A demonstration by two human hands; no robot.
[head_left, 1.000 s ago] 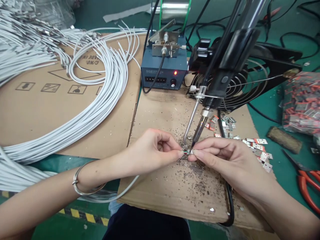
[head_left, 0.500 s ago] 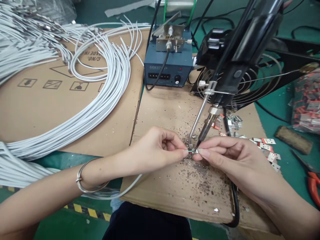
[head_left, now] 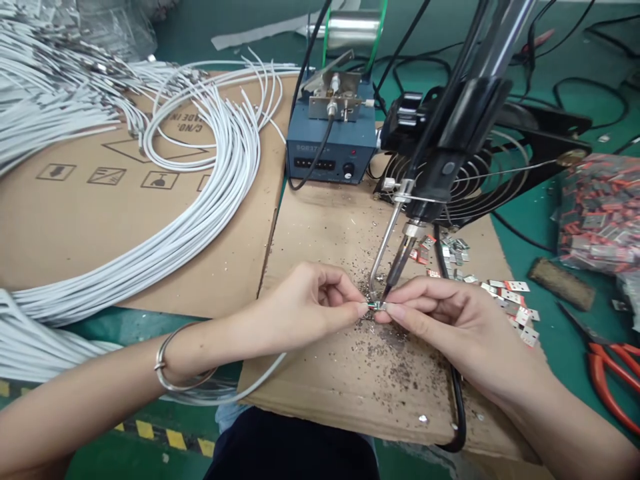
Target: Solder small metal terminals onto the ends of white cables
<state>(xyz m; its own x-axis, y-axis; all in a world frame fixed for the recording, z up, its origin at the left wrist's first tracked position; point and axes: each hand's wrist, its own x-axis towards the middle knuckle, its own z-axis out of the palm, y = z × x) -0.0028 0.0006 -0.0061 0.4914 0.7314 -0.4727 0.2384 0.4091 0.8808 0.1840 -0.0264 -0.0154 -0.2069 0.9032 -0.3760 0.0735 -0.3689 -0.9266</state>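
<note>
My left hand (head_left: 320, 303) pinches the end of a white cable (head_left: 267, 377), whose thin coloured wires poke out past the fingertips. Facing it, my right hand (head_left: 440, 313) is closed on a small metal USB connector (head_left: 381, 306). Wires and connector meet right under the tip of a soldering iron (head_left: 397, 267) held in a stand. Beside the iron, the bent solder feed tube (head_left: 383, 253) ends at the same spot. Fingers cover most of the connector, so whether the wires are joined to it I cannot tell.
A blue solder feeder (head_left: 330, 143) carries a solder spool (head_left: 353, 33) behind. A fan (head_left: 465, 193) stands behind the iron. Loose USB connectors (head_left: 517, 300), a brown sponge (head_left: 563, 283), red-handled pliers (head_left: 607, 373) and a bag of connectors (head_left: 600, 213) lie right. Bundled white cables (head_left: 215, 213) lie left.
The camera view has shifted slightly, so most things on the right appear further left. Both hands keep their pinches at the iron tip, with little visible change between them.
</note>
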